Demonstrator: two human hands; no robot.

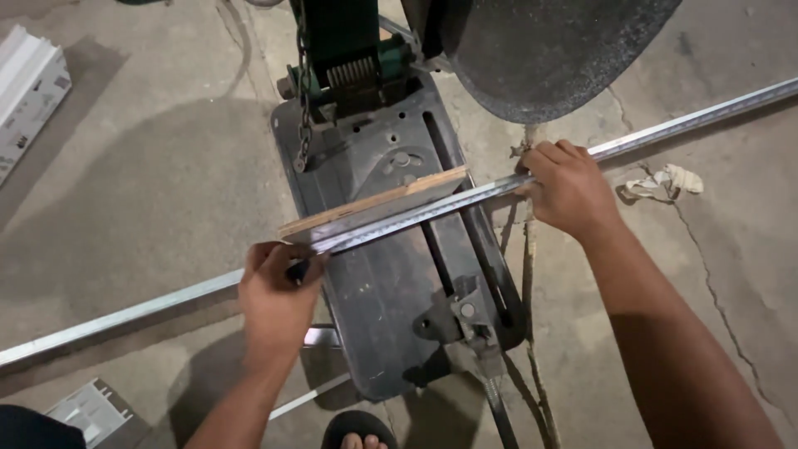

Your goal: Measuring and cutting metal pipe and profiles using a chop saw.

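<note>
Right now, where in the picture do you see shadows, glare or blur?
Head view: hard light from above; dark shadow left of the saw base on the concrete floor; mild glare along the metal bar; both hands sharp, left hand, right hand.

- Both forearms are bare from the wrist to the picture's edge; no sleeve, cuff or glove shows.
- The left hand (278, 295) wears no ring, watch or band that can be seen.
- The right hand (569, 187) is likewise bare, with short, unpainted nails showing on the fingers.
- At the bottom edge, bare toes (356, 439) sit in a dark open-toed sandal (337, 426) with a rounded front.
- A patch of dark cloth (29, 426) shows at the lower left corner; which garment it is cannot be told.
</note>
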